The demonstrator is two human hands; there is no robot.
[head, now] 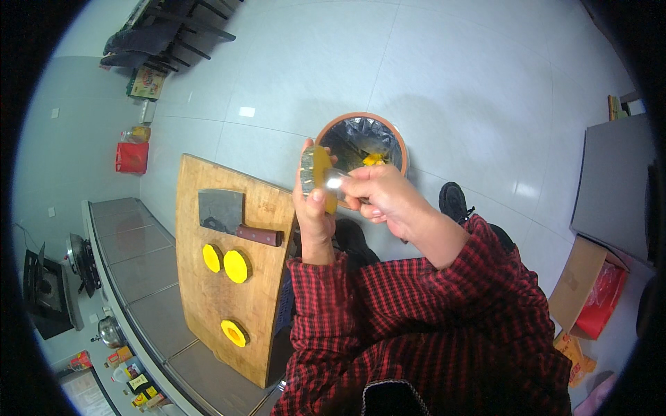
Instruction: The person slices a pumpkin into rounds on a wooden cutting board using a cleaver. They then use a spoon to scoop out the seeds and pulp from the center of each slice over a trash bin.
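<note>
My left hand (313, 213) grips a piece of pumpkin (308, 169) by its dark green, pale-striped rind. The yellow cut face is turned towards my right hand (382, 195), which holds a shiny metal utensil (335, 180), apparently a spoon, against it; motion blurs its tip. Below both hands stands a round bin (403, 140) with a brown rim and black liner, and yellow scraps (373, 159) lie inside. On the wooden cutting board (203, 307) to the left rest a cleaver (222, 208), two solid pumpkin slices (237, 266) and one with a hollow centre (234, 333).
Left of the board runs a counter with a gas stove (49, 291), a metal pot (110, 332) and several bottles (138, 384). Chairs (151, 41) and a red bag (131, 158) are farther off. My shoe (452, 202) is beside the bin; a cardboard box (577, 283) sits at right.
</note>
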